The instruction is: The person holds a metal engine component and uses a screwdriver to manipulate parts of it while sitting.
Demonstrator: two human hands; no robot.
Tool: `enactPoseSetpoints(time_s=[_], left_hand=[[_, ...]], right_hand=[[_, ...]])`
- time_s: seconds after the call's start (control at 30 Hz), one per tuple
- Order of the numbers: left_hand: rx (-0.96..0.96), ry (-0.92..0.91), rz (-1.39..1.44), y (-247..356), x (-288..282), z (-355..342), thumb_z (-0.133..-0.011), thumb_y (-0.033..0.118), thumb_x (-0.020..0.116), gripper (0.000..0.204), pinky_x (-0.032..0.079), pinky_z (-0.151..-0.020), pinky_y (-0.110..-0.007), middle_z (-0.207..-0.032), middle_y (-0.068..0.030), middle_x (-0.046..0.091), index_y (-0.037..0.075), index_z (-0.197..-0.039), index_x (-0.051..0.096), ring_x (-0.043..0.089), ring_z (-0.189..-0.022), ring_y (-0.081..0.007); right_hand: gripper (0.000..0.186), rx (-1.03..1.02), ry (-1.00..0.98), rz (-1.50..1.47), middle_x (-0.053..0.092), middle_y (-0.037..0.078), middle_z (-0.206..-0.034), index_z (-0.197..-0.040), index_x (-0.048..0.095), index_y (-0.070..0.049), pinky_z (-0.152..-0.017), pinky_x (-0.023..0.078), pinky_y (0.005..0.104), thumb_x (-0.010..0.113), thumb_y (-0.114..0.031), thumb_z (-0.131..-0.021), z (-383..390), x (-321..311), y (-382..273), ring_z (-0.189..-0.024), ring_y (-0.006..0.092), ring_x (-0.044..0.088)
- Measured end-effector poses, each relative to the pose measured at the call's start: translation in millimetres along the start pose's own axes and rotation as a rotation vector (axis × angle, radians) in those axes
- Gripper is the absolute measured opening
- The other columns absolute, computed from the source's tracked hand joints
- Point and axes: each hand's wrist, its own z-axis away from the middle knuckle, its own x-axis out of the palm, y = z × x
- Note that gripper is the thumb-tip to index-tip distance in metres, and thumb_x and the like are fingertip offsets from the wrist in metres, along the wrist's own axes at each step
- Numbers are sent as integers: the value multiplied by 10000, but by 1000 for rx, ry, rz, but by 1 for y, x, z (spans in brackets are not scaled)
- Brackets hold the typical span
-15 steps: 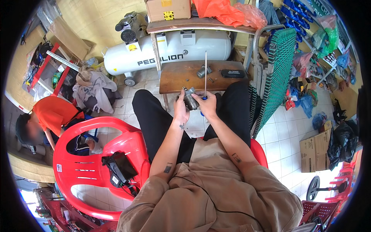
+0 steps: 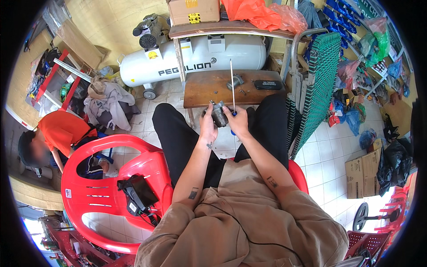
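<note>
Between my knees, my left hand (image 2: 207,127) is closed around the left side of a small grey metal machine part (image 2: 219,116), roundish with a lighter top. My right hand (image 2: 240,123) grips a screwdriver (image 2: 232,84), its long bare shaft standing nearly upright and bits of its blue handle showing. The fingers of that hand also lie against the right side of the metal part. Just beyond both hands is a low brown wooden bench (image 2: 200,91). On it lie another grey metal part (image 2: 235,81), a few small loose pieces and a dark flat case (image 2: 268,84).
A white air compressor (image 2: 191,60) lies behind the bench, below a shelf (image 2: 240,27). To my right leans a green woven folding bed (image 2: 318,84). At my left, a red plastic chair (image 2: 84,178) carries a black device (image 2: 138,196). Farther left, a person in orange (image 2: 66,129) bends down.
The screwdriver's shaft has tipped a little to the left, and my right fingers have shifted slightly on it. The metal part stays in nearly the same place.
</note>
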Motion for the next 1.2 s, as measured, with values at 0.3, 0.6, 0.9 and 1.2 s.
enactPoseSetpoints(time_s=[0.3,0.6,0.9,1.2], left_hand=[[-14,31,35,-3,-4,-5,-1010,324,586,293,552,-780,-343,-1011,-71,664,63,-1139,623,654,-887,-166],[-28,4,53,-1,0,-3,-1005,311,588,296,557,-794,-360,-1019,-82,661,59,-1157,621,655,-896,-189],[-36,16,74,0,-2,-3,-1002,301,598,287,548,-808,-359,-1024,-83,660,45,-1131,615,650,-914,-179],[-31,1,41,-1,-6,-5,-1008,330,582,301,551,-792,-351,-1013,-78,671,60,-1129,636,655,-906,-179]], right_hand=[[259,-4,-84,-11,750,99,-845,-988,754,20,-671,501,279,783,-193,-844,0,-1,1,-689,118,631],[252,-7,-10,-101,728,78,-784,-949,750,32,-650,489,269,821,-166,-810,-1,0,1,-671,107,612],[261,1,-50,-63,725,95,-773,-953,747,31,-622,485,292,772,-213,-866,1,0,-4,-645,115,606],[270,-59,-72,9,729,95,-774,-961,752,19,-603,477,289,777,-230,-857,2,-1,-2,-635,120,609]])
